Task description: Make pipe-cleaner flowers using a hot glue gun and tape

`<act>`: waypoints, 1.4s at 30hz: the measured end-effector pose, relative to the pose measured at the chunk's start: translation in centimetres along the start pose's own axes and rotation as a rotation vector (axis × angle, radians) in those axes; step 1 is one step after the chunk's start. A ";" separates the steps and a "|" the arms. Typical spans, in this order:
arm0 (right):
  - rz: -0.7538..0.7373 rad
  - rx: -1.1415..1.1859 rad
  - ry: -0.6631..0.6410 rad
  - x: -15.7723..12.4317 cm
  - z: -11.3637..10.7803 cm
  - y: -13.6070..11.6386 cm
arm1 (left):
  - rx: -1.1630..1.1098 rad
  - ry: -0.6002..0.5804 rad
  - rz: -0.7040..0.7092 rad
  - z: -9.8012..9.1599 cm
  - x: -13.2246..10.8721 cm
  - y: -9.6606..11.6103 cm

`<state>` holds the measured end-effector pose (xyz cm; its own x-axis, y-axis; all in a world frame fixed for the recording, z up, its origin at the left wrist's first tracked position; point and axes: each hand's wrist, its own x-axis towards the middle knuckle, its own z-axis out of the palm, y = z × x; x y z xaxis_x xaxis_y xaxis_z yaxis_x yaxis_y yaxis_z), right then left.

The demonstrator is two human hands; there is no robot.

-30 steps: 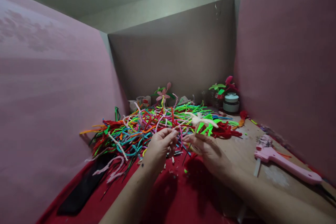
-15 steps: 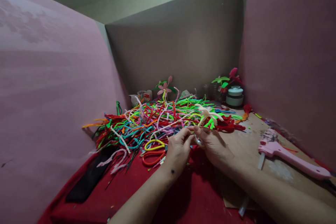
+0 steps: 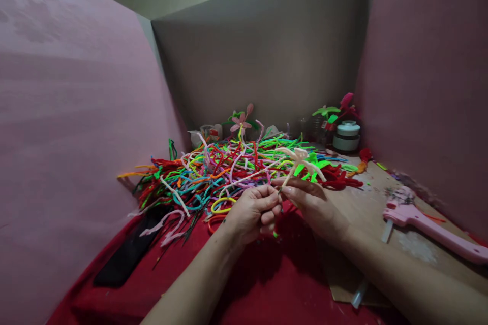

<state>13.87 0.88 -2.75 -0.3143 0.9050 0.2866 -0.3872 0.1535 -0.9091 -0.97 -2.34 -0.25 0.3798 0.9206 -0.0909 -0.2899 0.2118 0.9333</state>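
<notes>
A cream pipe-cleaner flower point(image 3: 300, 155) stands tilted above my hands, its petals spread out at the top. My left hand point(image 3: 256, 212) is closed in a pinch at the lower end of the stem, fingers curled. My right hand point(image 3: 314, 203) meets it there, thumb and fingers closed around the stem just above. The stem's lowest end is hidden between the fingers. Just beyond them lies a big heap of coloured pipe cleaners point(image 3: 213, 177). Scissors with yellow and red handles point(image 3: 223, 206) lie to the left of my left hand, partly covered by it.
A pink glue gun point(image 3: 427, 221) rests on a brown board point(image 3: 375, 208) at right, near a clear glue stick point(image 3: 360, 293). A black flat object point(image 3: 127, 256) lies on the red cloth point(image 3: 125, 304) at left. At the back stand a lidded jar point(image 3: 346, 136) and a pink flower point(image 3: 241, 122).
My left hand has turned, its fingers now curled under the stem. My right hand has shifted slightly, its fingers straighter. The cream flower is more upright, and the view has moved a little.
</notes>
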 end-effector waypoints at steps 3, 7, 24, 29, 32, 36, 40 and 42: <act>0.045 0.035 -0.028 -0.1 0.2 -0.2 | -0.037 -0.073 -0.021 -0.4 0.0 0.1; 0.029 0.132 -0.049 -0.4 0.4 -0.4 | -0.106 -0.175 -0.029 -0.6 0.1 -0.2; 0.004 0.139 -0.121 0.0 0.3 -0.2 | -0.230 -0.278 0.021 -1.0 0.0 -1.0; -0.055 0.125 -0.066 0.4 0.4 -1.6 | -0.030 -0.115 0.096 -1.2 0.8 -0.7; -0.086 0.244 -0.026 0.9 -0.5 -3.7 | 0.115 0.103 0.095 -1.1 1.7 -0.1; -0.119 0.450 0.042 1.6 -2.3 -6.5 | 0.738 0.252 0.158 0.3 3.5 0.5; -0.081 0.575 0.080 1.9 -3.5 -7.3 | 1.193 0.300 0.278 2.6 6.7 0.9; -0.105 0.563 0.083 2.0 -3.9 -7.3 | 1.316 0.345 0.297 3.5 8.4 0.9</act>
<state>19.44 3.12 3.29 -0.1894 0.9279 0.3212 -0.8214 0.0295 -0.5695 5.07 4.46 1.07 0.1611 0.9505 0.2658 0.7825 -0.2871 0.5525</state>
